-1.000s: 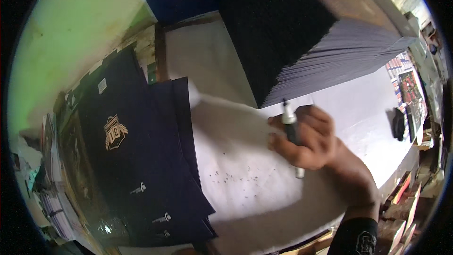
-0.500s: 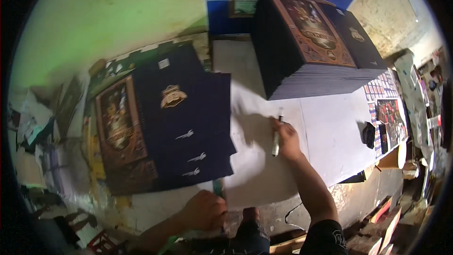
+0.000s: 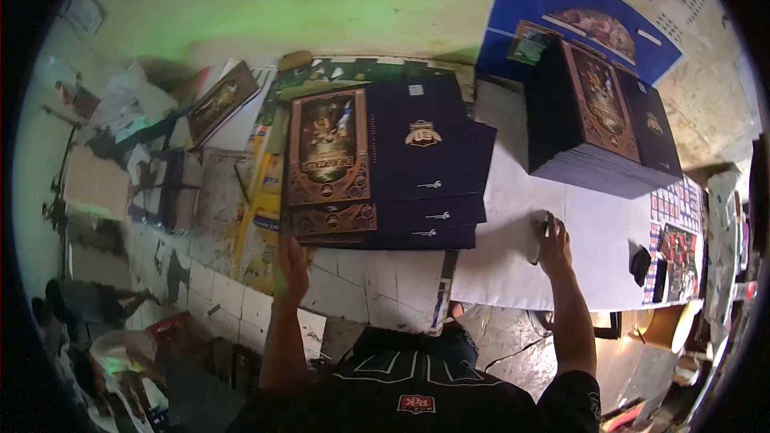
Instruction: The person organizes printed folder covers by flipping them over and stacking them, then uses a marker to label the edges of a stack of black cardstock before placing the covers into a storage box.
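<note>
Dark blue printed sheets (image 3: 405, 164) lie in a loose, fanned pile left of centre, each with a brown ornate picture panel on its left part. At the pile's near left corner stands my left hand (image 3: 293, 271), fingers stretched out, seemingly against the edge. My right hand (image 3: 555, 245) rests on the white tabletop right of the pile, closed on a slim pen-like tool (image 3: 535, 252) with a pale end. Whether it is a marker or a cutter I cannot tell. Behind the right hand rises a tall stack of matching sheets (image 3: 589, 162).
A blue board (image 3: 513, 0) leans at the back wall. A small black object (image 3: 639, 265) and printed sheets (image 3: 678, 261) lie on the right. Papers and a framed-looking brown print (image 3: 223, 104) clutter the left. Another person (image 3: 96, 305) is at the lower left.
The view has swung left and widened. My left hand has gone from a closed pose by the table's front edge to the pile's near left corner, fingers extended. My right hand keeps the tool.
</note>
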